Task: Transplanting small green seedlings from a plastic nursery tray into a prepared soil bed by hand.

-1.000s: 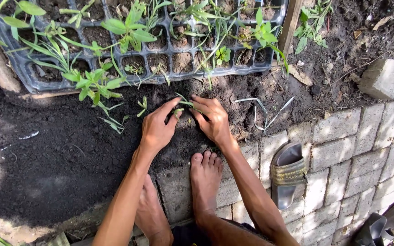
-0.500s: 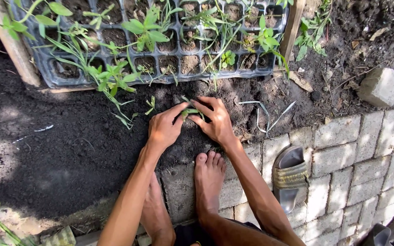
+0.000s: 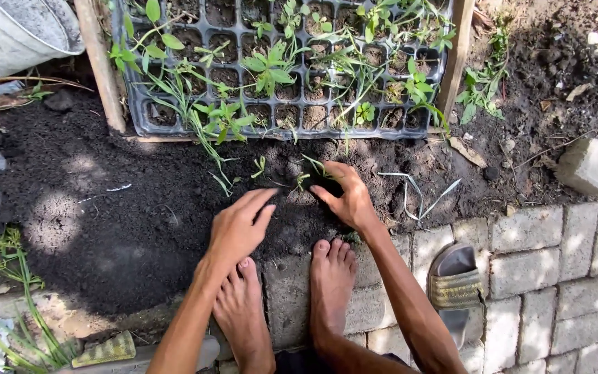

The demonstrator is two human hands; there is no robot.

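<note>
Two bare hands at frame centre: left hand (image 3: 238, 227) spread flat, palm down, gripping nothing, over dark soil (image 3: 105, 208); right hand (image 3: 349, 198) open, fingers curved against the soil beside a small seedling (image 3: 304, 179), just left of it. Two bare feet (image 3: 332, 277) below, on grey pavers (image 3: 555, 277). 1 sandal (image 3: 455, 284) lower right. 1 black seedling tray (image 3: 285, 69) w/ many sprouts, top centre. 1 loose block (image 3: 591, 166) at right.

Small green seedling (image 3: 304, 179) upright in dark soil (image 3: 140, 208), near tray.
</note>
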